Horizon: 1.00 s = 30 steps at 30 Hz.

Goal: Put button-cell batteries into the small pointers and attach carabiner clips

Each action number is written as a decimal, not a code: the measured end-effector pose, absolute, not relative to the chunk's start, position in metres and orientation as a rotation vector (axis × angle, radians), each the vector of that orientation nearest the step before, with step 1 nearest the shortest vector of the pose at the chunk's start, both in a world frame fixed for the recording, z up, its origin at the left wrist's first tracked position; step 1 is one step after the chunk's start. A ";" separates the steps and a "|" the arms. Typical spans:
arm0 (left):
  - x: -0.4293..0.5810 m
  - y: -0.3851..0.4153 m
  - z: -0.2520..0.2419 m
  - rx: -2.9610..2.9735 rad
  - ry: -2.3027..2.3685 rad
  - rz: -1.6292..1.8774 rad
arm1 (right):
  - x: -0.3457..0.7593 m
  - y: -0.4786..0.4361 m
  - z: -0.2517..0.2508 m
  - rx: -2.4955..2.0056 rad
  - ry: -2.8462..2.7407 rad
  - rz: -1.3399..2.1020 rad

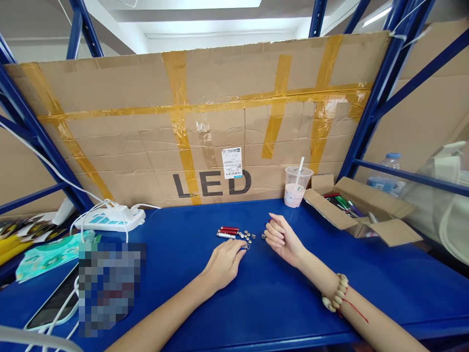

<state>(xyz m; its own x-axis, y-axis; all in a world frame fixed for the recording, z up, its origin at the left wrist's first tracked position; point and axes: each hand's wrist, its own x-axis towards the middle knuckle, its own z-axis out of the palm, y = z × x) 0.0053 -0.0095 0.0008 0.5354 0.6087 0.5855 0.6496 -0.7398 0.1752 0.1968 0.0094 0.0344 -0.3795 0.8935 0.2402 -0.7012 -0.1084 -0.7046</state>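
My left hand lies palm down on the blue table, its fingertips pinched on a small metal piece at the edge of a scatter of several button cells. My right hand rests just to the right with its fingers curled loosely round something small and red that I cannot make out. Three small pen-like tubes, two red and one silver, lie side by side just beyond my left hand. A bead bracelet is on my right wrist.
A plastic cup of pink drink with a straw stands at the back. An open cardboard box of pens sits at the right. A white power strip, a green packet and a phone with cables are at the left. A taped cardboard wall closes the back.
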 end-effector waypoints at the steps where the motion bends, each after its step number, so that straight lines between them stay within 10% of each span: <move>1: 0.005 -0.010 0.001 -2.696 -1.106 -0.988 | 0.197 0.010 0.034 -0.292 -0.925 1.742; 30: 0.006 -0.011 0.002 -2.650 -1.078 -1.000 | 0.201 0.020 0.028 -0.401 -0.915 1.590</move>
